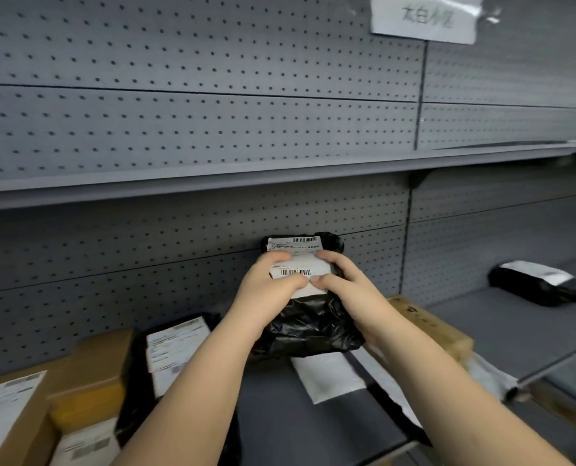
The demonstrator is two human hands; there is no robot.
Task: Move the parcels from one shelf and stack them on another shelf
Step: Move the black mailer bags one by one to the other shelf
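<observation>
A black plastic parcel [308, 322] with a white barcode label is held up above the lower shelf [280, 415], in front of the grey pegboard back. My left hand [269, 283] grips its left side and my right hand [343, 280] grips its right side, thumbs on the label. Below it on the shelf lie a flat dark parcel with a white label [328, 376], a black parcel with a label [175, 351] and brown cardboard boxes [91, 375]. A brown box [431, 327] is partly hidden behind my right forearm.
An upper shelf [212, 178] runs across the middle of the view with nothing on it. To the right, another shelf section [501, 317] carries one black parcel with a white label [535, 280]. A paper sign [424, 18] hangs at the top right.
</observation>
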